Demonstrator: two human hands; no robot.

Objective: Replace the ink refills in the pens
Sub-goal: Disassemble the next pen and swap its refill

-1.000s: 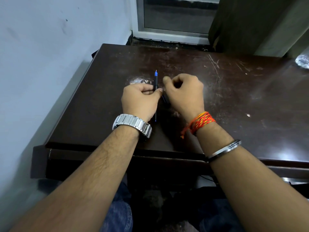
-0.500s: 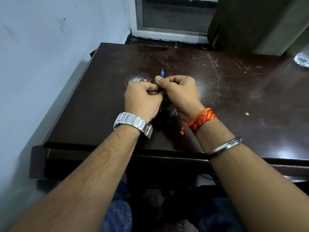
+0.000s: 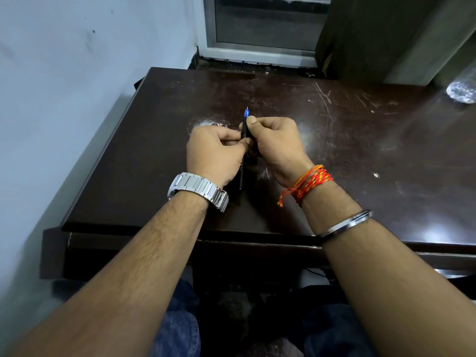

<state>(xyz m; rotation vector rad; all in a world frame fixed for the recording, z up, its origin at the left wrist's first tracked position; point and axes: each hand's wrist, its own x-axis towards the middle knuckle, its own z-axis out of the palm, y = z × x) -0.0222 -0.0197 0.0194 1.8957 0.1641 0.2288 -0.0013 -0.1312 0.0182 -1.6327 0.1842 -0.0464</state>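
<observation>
A slim dark pen (image 3: 242, 161) with a blue tip section points away from me, held above the dark brown table (image 3: 360, 155). My left hand (image 3: 215, 153) grips its middle from the left. My right hand (image 3: 277, 143) pinches the upper barrel just below the blue tip, thumb on top. The lower end of the pen shows between my wrists. Whatever else my right palm may hold is hidden.
A clear plastic bottle (image 3: 462, 91) lies at the table's far right edge. A pale wall runs along the left, and a window frame (image 3: 257, 51) and a dark curtain stand behind the table. The table's front edge is close to my lap.
My right hand came in from the right and closed on the pen's upper part beside my left hand. The pen's tip shifted slightly right and now sticks out a little further.
</observation>
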